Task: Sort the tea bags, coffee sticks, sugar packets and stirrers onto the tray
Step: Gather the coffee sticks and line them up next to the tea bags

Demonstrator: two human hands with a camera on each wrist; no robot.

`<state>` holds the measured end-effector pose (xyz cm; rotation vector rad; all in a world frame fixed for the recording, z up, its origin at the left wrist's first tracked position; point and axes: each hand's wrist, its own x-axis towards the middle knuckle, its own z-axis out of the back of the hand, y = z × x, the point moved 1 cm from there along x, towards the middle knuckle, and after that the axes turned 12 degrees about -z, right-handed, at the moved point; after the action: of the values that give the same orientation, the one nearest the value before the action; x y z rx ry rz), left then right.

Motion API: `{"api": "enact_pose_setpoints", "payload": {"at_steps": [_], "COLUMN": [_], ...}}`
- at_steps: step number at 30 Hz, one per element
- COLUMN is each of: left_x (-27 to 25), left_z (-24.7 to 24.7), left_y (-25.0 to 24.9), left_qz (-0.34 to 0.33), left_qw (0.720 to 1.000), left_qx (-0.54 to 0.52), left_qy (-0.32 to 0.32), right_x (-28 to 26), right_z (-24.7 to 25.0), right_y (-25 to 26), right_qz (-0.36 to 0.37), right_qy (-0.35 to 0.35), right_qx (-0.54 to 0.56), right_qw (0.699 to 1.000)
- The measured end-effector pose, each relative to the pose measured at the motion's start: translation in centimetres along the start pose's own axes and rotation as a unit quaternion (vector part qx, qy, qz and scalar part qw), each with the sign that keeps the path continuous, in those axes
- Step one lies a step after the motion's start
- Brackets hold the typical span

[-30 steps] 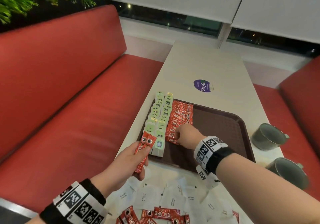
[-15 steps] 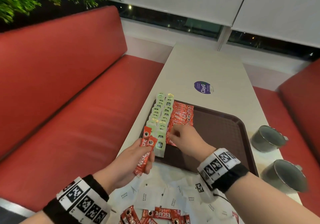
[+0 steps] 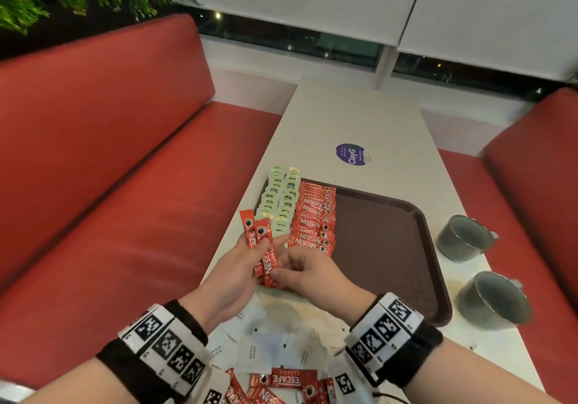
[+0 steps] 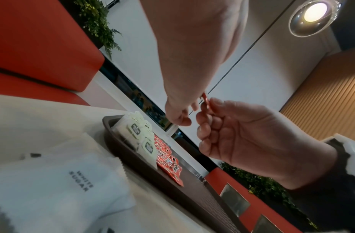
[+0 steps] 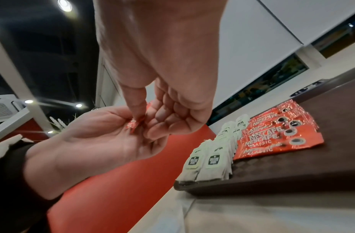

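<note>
Two red coffee sticks (image 3: pixel 261 242) stand fanned in the left hand (image 3: pixel 233 274), its fingers curled round their lower halves, held above the near-left corner of the brown tray (image 3: pixel 403 247). The right hand (image 3: pixel 308 270) meets it there — thumb and forefinger pinch the bottom end of the nearer stick, the other fingers curled loosely beneath. On the tray, two columns of pale green tea bags (image 3: pixel 278 203) run along the left edge, and a column of red coffee sticks on the tray (image 3: pixel 314 219) lies just beside them, overlapping like tiles; the rest of the tray floor shows bare brown. White sugar packets (image 3: pixel 259 352) lie scattered on the table (image 3: pixel 359 116) nearer the person, with loose coffee sticks (image 3: pixel 281 381) nearest of all. Two grey mugs (image 3: pixel 463 238) stand on the table right of the tray — apart from it.
</note>
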<state>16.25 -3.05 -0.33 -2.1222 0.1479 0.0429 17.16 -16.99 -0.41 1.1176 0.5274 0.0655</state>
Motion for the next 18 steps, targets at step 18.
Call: {"api": "enact_pose_setpoints", "payload": {"at_steps": [18], "left_x": [0.9], "left_z": [-0.9], "left_y": [0.9], "left_qz": [0.021], "left_qw": [0.989], "left_qx": [0.147], "left_qy": [0.019], "right_x": [3.5], "right_z": [2.8], "right_y": [1.6], "right_qz": [-0.046], "right_qy": [-0.018], "right_qx": [0.35], "right_qw": [0.935]}}
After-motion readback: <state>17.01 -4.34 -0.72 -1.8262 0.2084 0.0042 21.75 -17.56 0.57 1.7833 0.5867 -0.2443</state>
